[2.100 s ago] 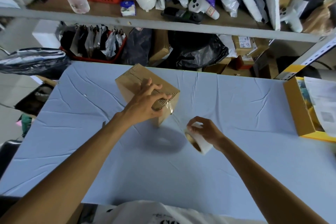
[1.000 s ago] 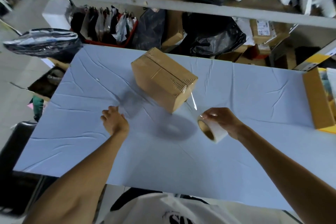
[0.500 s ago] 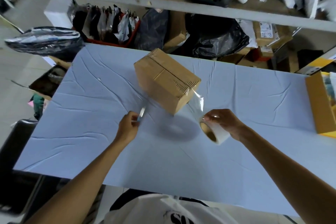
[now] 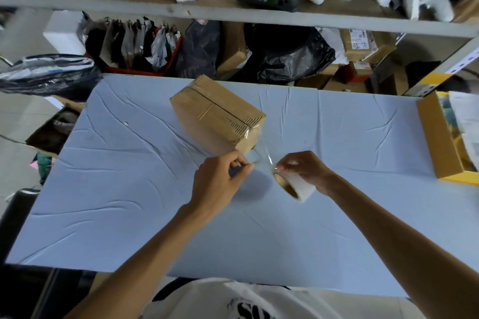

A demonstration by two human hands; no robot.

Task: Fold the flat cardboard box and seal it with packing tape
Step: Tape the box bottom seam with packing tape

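Cardboard box: folded, top seam taped, standing on the blue table. Clear tape: a strip runs from the box's near corner to the roll, kept taut, I judge, for cutting. Right hand, just near of the box: fingers curled round the roll, thumb pinning the strip. Left hand, beside the strip: fingertips pinching a small pale item, likely a cutter. Yellow tray: well right of the box.

White shirt, black lettering (partly cut off), bare forearms
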